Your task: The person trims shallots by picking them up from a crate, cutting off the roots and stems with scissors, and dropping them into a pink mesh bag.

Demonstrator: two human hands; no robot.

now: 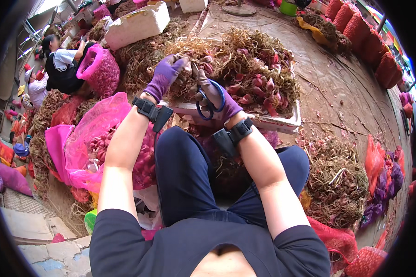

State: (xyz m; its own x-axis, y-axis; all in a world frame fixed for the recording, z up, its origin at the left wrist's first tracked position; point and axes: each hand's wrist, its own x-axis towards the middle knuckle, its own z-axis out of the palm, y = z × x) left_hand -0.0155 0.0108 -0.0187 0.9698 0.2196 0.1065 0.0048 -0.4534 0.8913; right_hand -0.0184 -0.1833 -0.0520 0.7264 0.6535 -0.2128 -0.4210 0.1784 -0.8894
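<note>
My left hand [168,76], in a purple and grey glove, is closed, its fingertips pinched close to the scissor blades. What it pinches is too small to make out. My right hand [219,99], gloved alike, is wrapped round blue-handled scissors [199,110], whose blades point up toward the left fingertips. Both hands are above the near left part of a white foam box [278,123] heaped with red shallots [259,87] on dried stems and roots. By my left knee, a pink mesh bag [99,113] lies open with loose shallots in it.
Dried stalks [337,184] are piled at my right. Another foam box [138,25] rests on stalks at the far left, near a seated person [62,67] beside a full pink bag [104,71]. Red mesh sacks [360,37] line the far right. A brown tarp [337,97] covers the ground.
</note>
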